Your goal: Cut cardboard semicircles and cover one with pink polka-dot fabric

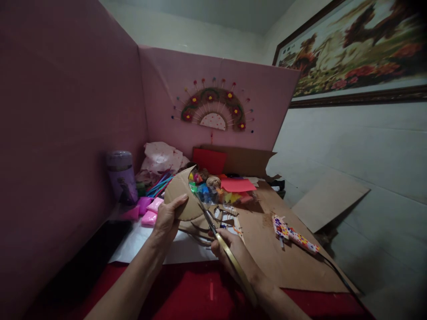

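My left hand [169,215] grips a rounded piece of cardboard [180,195], its thumb flat on the near face. In my right hand [230,249] is a pair of scissors [223,243] with gold-coloured handles. The dark blades point up and away, close to the right edge of the cardboard; whether they touch it I cannot tell. Below the cardboard lie curved cardboard strips [196,233] on a white sheet [140,242].
A hot glue gun [290,233] with a flowered cover and a cord lies on a cardboard sheet [263,249] at right. Purple bottle [122,178], pink packets [150,217], twine balls [213,181] and red paper [238,184] stand behind. A decorated fan [213,104] hangs on the pink panel.
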`<action>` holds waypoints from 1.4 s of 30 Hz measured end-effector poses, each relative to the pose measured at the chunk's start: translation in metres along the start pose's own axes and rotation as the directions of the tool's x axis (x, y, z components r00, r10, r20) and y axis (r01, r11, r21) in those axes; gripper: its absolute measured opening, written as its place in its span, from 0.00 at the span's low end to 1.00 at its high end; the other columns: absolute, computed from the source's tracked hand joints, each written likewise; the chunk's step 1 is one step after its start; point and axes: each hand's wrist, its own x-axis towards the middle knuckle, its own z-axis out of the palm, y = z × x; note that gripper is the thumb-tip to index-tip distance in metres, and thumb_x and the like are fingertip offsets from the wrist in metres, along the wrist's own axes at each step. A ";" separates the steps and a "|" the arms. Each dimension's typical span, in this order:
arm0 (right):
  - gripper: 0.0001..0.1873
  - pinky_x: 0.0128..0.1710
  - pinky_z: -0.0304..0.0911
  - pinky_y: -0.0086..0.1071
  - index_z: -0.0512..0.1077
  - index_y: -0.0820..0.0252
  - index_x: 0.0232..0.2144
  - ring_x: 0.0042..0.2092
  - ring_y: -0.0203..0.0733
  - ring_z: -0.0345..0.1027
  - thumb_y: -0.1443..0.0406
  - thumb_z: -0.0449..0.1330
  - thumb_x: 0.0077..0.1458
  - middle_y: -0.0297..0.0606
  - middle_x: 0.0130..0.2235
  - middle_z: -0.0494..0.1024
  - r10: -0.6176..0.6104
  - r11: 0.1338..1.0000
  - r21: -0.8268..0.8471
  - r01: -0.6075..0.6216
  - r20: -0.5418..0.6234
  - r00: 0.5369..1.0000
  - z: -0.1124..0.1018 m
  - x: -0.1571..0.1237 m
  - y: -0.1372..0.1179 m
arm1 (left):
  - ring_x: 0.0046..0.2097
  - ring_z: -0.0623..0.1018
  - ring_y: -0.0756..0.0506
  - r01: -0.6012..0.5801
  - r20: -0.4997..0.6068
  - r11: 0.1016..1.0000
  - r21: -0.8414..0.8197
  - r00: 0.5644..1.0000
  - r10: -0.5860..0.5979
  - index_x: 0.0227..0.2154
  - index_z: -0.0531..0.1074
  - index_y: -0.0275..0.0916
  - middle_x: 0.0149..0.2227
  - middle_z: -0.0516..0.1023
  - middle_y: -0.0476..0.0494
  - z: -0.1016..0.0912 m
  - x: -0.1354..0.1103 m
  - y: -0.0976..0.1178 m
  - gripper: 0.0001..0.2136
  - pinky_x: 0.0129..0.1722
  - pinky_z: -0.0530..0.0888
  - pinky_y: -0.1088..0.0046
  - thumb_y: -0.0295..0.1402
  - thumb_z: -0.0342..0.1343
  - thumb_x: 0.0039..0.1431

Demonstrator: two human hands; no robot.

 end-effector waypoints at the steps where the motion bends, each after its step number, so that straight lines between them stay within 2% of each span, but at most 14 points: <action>1: 0.28 0.23 0.46 0.28 0.64 0.63 0.25 0.26 0.33 0.50 0.42 0.53 0.46 0.31 0.23 0.58 -0.004 1.000 0.006 0.004 0.003 1.000 0.000 0.000 0.001 | 0.26 0.77 0.48 0.004 0.004 1.000 0.003 1.000 -0.004 0.37 0.74 0.32 0.27 0.79 0.45 0.000 0.000 0.000 0.19 0.28 0.75 0.74 0.24 0.65 0.37; 6: 0.27 0.24 0.47 0.27 0.65 0.63 0.29 0.26 0.33 0.51 0.43 0.55 0.45 0.30 0.24 0.60 -0.011 0.995 0.095 0.008 0.033 0.999 0.001 0.000 0.010 | 0.26 0.77 0.48 -0.004 0.029 1.000 -0.024 1.000 0.005 0.38 0.74 0.33 0.27 0.79 0.46 0.002 -0.002 0.002 0.20 0.27 0.76 0.74 0.23 0.64 0.36; 9: 0.25 0.24 0.47 0.27 0.66 0.63 0.28 0.26 0.33 0.51 0.45 0.59 0.44 0.30 0.23 0.62 -0.004 0.995 0.097 0.003 0.008 1.000 0.002 0.000 0.013 | 0.26 0.77 0.48 -0.009 0.026 1.000 -0.030 1.000 0.010 0.37 0.74 0.33 0.27 0.79 0.46 0.002 -0.001 0.003 0.20 0.28 0.76 0.74 0.22 0.65 0.35; 14: 0.19 0.26 0.52 0.27 0.67 0.62 0.26 0.27 0.35 0.58 0.50 0.59 0.47 0.31 0.23 0.66 -0.010 0.998 0.057 0.013 -0.042 0.999 0.006 0.001 0.015 | 0.26 0.77 0.49 -0.014 0.021 0.999 -0.030 1.000 0.014 0.36 0.74 0.33 0.27 0.80 0.47 0.001 0.001 0.002 0.19 0.28 0.76 0.74 0.22 0.65 0.35; 19: 0.16 0.27 0.55 0.27 0.68 0.61 0.25 0.27 0.36 0.63 0.53 0.61 0.46 0.32 0.23 0.71 0.042 0.994 0.103 -0.039 -0.033 0.999 0.007 0.003 0.018 | 0.25 0.77 0.49 -0.021 0.029 0.999 -0.024 0.999 0.022 0.36 0.74 0.33 0.27 0.79 0.47 0.000 0.002 0.003 0.18 0.27 0.76 0.75 0.23 0.65 0.36; 24: 0.23 0.24 0.51 0.27 0.68 0.62 0.27 0.25 0.34 0.56 0.48 0.61 0.42 0.30 0.22 0.65 0.010 0.998 0.064 -0.010 -0.002 1.000 0.002 0.002 0.012 | 0.26 0.77 0.49 -0.015 0.013 1.000 -0.023 1.000 0.016 0.34 0.74 0.33 0.27 0.79 0.47 -0.001 0.003 0.003 0.17 0.27 0.77 0.75 0.22 0.65 0.36; 27: 0.31 0.21 0.48 0.27 0.67 0.63 0.33 0.23 0.33 0.52 0.41 0.54 0.44 0.29 0.21 0.60 0.010 0.999 0.047 -0.012 0.031 0.999 -0.003 0.000 0.005 | 0.26 0.77 0.48 0.004 0.039 1.000 0.000 0.999 -0.004 0.35 0.74 0.33 0.28 0.79 0.46 0.000 0.003 0.002 0.18 0.26 0.77 0.74 0.23 0.65 0.36; 30: 0.36 0.20 0.47 0.27 0.66 0.63 0.35 0.22 0.33 0.50 0.36 0.48 0.43 0.29 0.22 0.60 0.044 0.998 0.050 -0.048 0.063 0.997 -0.005 -0.001 -0.001 | 0.26 0.77 0.48 0.024 0.078 1.000 0.021 0.997 -0.026 0.37 0.74 0.32 0.27 0.79 0.46 0.001 0.001 0.001 0.19 0.26 0.77 0.74 0.24 0.65 0.36; 37: 0.29 0.24 0.48 0.27 0.62 0.62 0.26 0.26 0.33 0.50 0.40 0.52 0.46 0.30 0.23 0.59 -0.060 0.998 0.016 0.059 0.037 0.998 -0.001 0.001 0.014 | 0.27 0.77 0.49 0.006 0.112 0.999 0.039 0.994 -0.011 0.39 0.72 0.34 0.29 0.80 0.48 0.001 -0.001 0.002 0.21 0.25 0.76 0.75 0.24 0.65 0.36; 42: 0.24 0.24 0.49 0.27 0.63 0.61 0.25 0.25 0.33 0.53 0.45 0.58 0.45 0.30 0.23 0.63 -0.028 0.997 0.076 0.028 0.006 1.000 0.002 0.000 0.017 | 0.26 0.77 0.49 0.017 0.117 0.999 0.051 0.993 -0.023 0.39 0.73 0.35 0.28 0.79 0.49 0.001 -0.001 0.002 0.20 0.23 0.75 0.76 0.24 0.64 0.37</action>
